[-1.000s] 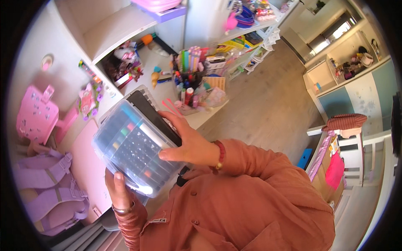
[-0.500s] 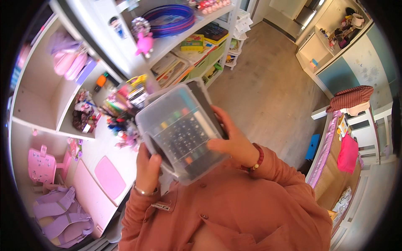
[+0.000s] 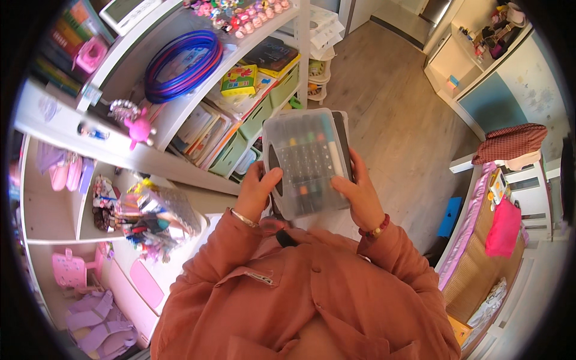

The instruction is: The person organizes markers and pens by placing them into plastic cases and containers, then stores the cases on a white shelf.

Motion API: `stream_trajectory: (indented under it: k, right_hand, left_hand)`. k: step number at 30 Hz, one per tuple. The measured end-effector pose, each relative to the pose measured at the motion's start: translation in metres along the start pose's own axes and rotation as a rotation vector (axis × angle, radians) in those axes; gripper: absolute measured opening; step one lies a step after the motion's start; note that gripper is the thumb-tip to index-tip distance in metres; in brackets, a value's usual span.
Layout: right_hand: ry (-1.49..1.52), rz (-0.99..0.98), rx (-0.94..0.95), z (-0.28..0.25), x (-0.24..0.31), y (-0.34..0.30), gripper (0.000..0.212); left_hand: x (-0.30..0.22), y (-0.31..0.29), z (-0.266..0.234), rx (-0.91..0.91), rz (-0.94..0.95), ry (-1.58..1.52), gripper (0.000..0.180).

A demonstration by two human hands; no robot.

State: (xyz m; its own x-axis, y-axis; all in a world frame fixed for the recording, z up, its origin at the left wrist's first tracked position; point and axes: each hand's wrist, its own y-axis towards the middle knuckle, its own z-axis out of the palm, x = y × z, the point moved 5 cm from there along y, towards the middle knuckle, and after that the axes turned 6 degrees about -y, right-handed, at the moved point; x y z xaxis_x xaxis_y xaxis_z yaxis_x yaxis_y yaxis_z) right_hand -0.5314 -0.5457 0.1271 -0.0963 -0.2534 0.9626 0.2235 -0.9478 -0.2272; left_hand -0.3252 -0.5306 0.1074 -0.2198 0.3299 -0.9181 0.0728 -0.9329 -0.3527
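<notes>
A translucent plastic box (image 3: 305, 210) is held in front of my chest. Through its lid show rows of dark, white-marked, marker-like sticks with coloured ends, and along one side a pale stick. Wrapped around the box's left edge is my left hand (image 3: 257, 191), its thumb on the lid near a dark side panel. My right hand (image 3: 361, 195) grips the right edge, with the thumb lying on the lid's lower right. The remaining fingers of both hands are mostly hidden beneath or behind the box.
Ahead to the left stands a white shelf (image 3: 240, 43) with blue and purple hoops (image 3: 151, 75), books and green bins (image 3: 223, 157). A desk at left holds a pen holder (image 3: 180, 210) full of pens. Wooden floor (image 3: 384, 108) stretches ahead; a bed (image 3: 474, 264) is at right.
Both hands have carried the box to the right, and it sits more upright in view. The view has turned toward the shelf, so more of it shows at left.
</notes>
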Motion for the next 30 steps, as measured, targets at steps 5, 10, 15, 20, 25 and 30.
stream_trajectory:
  k: [5, 10, 15, 20, 25, 30]
  right_hand:
    - [-0.032, -0.004, -0.057, -0.014, -0.006, 0.075, 0.074]
    - [-0.068, 0.051, -0.166, -0.035, -0.011, 0.151, 0.073]
    - [0.010, 0.059, -0.219, -0.045, -0.010, 0.202, 0.075]
    - [-0.014, 0.037, -0.197, -0.054, -0.025, 0.257, 0.075]
    - [-0.069, 0.032, -0.104, -0.048, -0.032, 0.326, 0.081]
    - [-0.133, 0.000, 0.001, -0.032, -0.040, 0.390, 0.086]
  left_hand:
    - [0.010, 0.090, 0.001, -0.040, -0.001, -0.115, 0.057]
    - [0.024, 0.187, 0.013, 0.030, -0.081, -0.188, 0.058]
    - [0.016, 0.249, 0.022, 0.073, -0.102, -0.180, 0.054]
    - [0.009, 0.289, 0.021, 0.130, -0.123, -0.282, 0.048]
    - [-0.002, 0.334, 0.004, 0.039, -0.131, -0.365, 0.037]
    - [-0.011, 0.371, -0.029, -0.126, -0.105, -0.364, 0.036]
